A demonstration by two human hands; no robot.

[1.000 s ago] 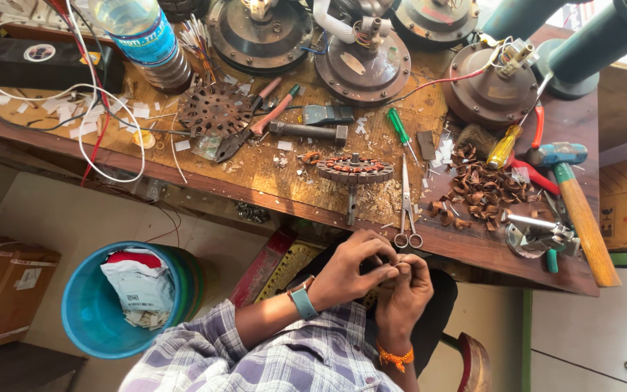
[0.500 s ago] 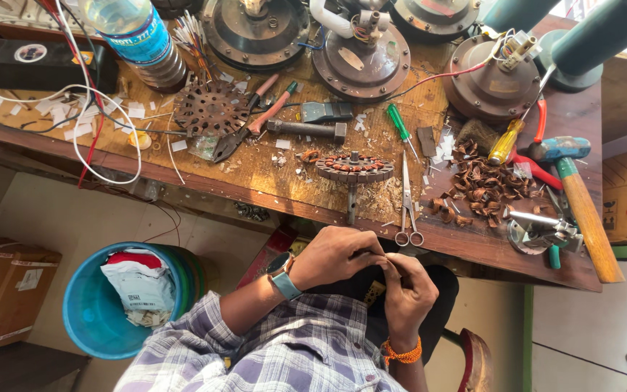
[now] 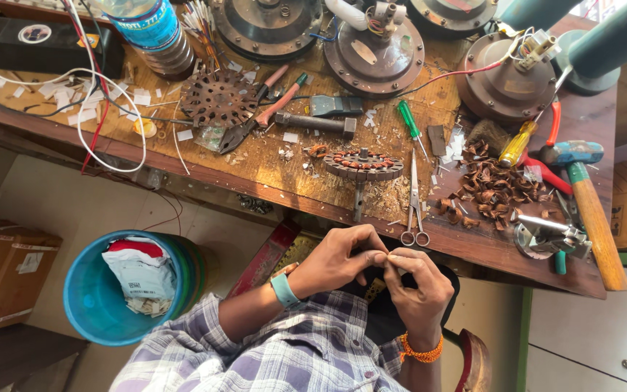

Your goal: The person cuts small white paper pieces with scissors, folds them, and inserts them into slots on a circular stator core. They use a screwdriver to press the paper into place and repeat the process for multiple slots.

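Two bare hands, left hand [image 3: 339, 258] and right hand [image 3: 419, 283], fingertips pinched together on one tiny item too small to identify, below the wooden workbench edge [image 3: 473, 250]; beyond, one pair of steel scissors [image 3: 414, 199], one copper-wound stator [image 3: 363, 165], one wooden-handled hammer [image 3: 588, 203].

the shirt [image 3: 306, 356] was plaid in purple, grey and white. the left hand [image 3: 335, 258] wore a teal wristband [image 3: 282, 289], the right hand [image 3: 419, 287] an orange bracelet [image 3: 420, 353]. the bucket [image 3: 92, 305] was blue, one screwdriver [image 3: 409, 123] green-handled, another screwdriver [image 3: 517, 143] yellow-handled, the hammer [image 3: 582, 189] blue-headed with a brown wooden handle.
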